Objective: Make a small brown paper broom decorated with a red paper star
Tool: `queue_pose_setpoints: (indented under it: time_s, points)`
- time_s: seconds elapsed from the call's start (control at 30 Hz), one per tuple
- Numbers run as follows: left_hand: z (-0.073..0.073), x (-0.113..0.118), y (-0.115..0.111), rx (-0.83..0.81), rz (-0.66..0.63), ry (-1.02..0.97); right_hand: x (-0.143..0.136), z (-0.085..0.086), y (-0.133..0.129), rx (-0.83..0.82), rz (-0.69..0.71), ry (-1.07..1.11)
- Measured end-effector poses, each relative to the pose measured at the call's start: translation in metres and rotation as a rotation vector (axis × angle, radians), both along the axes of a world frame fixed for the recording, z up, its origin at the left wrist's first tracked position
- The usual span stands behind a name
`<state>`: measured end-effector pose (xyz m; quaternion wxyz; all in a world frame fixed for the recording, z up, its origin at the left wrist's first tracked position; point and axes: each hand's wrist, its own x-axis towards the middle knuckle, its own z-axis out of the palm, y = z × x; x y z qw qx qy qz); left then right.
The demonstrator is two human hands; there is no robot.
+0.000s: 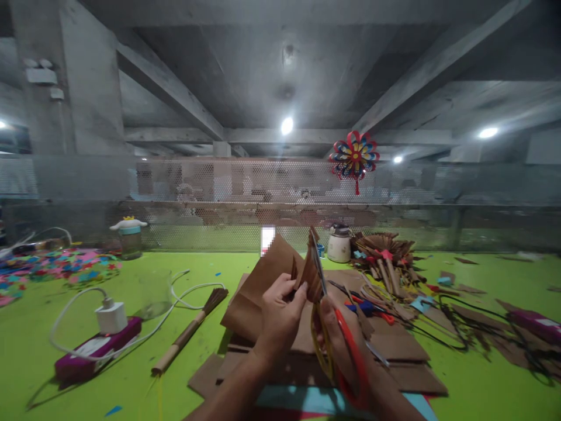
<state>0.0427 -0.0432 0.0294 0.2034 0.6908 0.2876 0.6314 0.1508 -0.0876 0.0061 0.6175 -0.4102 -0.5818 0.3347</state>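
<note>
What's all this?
brown sheets: several, middle
pleated paper: one, brown, left hand
scissors: one, red-yellow, right hand
rolled bundle: one, brown, left
bundle pile: one, brown, right
scraps: many, multicoloured, left
power strips: two, purple, sides
charger: one, white, left
cup: one, clear, left
jar: one, turquoise-topped, back
jug: one, white-black, back
flower: one, multicoloured, hanging
screen: one, grey, back
table: one, green, below
left hand: one, middle
right hand: one, middle

Both hands work at brown paper (267,280), the right gripping red-handled scissors (352,356).
</note>
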Motion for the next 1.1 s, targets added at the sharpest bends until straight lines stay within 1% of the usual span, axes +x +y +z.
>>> queue_pose_setpoints:
  time_s: [0.13,0.27,0.43,0.57,0.7,0.9,1.1]
  points:
    - [0.001,-0.002,-0.001,-0.024,-0.013,-0.02,0.001,0.005,-0.007,0.029,0.01,-0.039]
    - [0.002,-0.003,-0.003,-0.034,-0.076,-0.026,0.002,0.008,-0.011,0.025,0.018,-0.06]
    - [0.005,-0.005,-0.005,-0.034,-0.072,-0.036,0.005,0.0,-0.005,0.038,0.004,-0.117]
    - [0.007,-0.005,-0.006,-0.055,-0.098,-0.046,0.009,-0.005,-0.002,0.058,-0.029,-0.131]
    - [0.006,-0.004,-0.006,-0.088,-0.108,-0.052,0.008,-0.004,-0.003,0.045,-0.035,-0.133]
    - [0.001,-0.004,-0.002,-0.134,-0.118,-0.046,0.005,-0.004,-0.003,0.009,-0.013,-0.069]
    - [0.003,-0.004,-0.004,-0.116,-0.106,-0.048,0.004,-0.006,0.0,-0.009,-0.017,-0.054]
